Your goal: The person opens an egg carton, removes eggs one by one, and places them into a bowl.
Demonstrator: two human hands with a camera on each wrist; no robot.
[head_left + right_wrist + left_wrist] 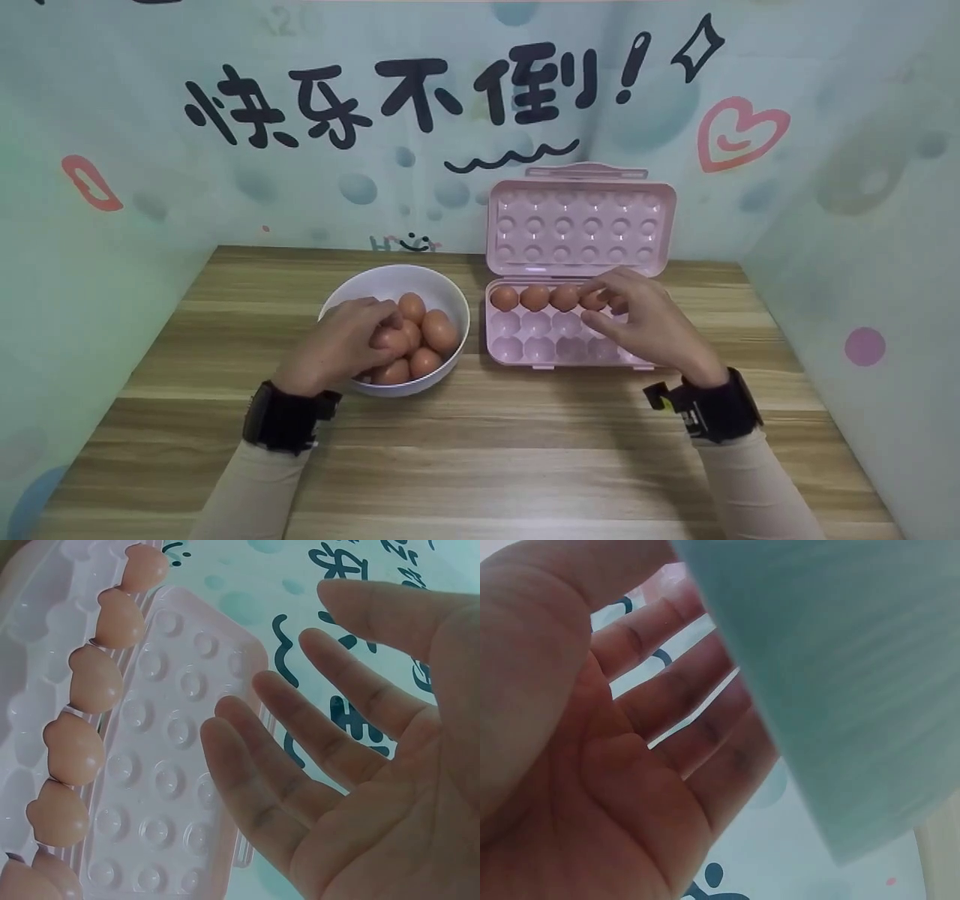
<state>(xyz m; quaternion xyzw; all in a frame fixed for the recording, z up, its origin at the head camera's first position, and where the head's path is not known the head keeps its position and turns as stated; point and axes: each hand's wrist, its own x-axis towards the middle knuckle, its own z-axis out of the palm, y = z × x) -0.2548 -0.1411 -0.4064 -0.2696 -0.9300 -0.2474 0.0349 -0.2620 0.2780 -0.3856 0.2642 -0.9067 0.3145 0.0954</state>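
Over the white bowl (459, 352), my left hand (337, 341) reaches in from the left, thumb and fingers bent round a brown egg (391, 341). Other eggs (439, 331) lie about it in the bowl. In the left wrist view the bowl's wall (840, 690) hides those fingertips. My right hand (645, 322) hovers above the pink egg carton (525, 367), fingers spread and nothing held. Brown eggs (75, 748) fill the row beside the lid. One more egg (21, 883) shows at the lower left corner of the right wrist view.
The carton's lid (581, 229) stands raised at the back, against the patterned backdrop (300, 202). Bowl and carton stand side by side on the wooden tabletop (487, 465). Side walls (847, 262) bound the table left and right.
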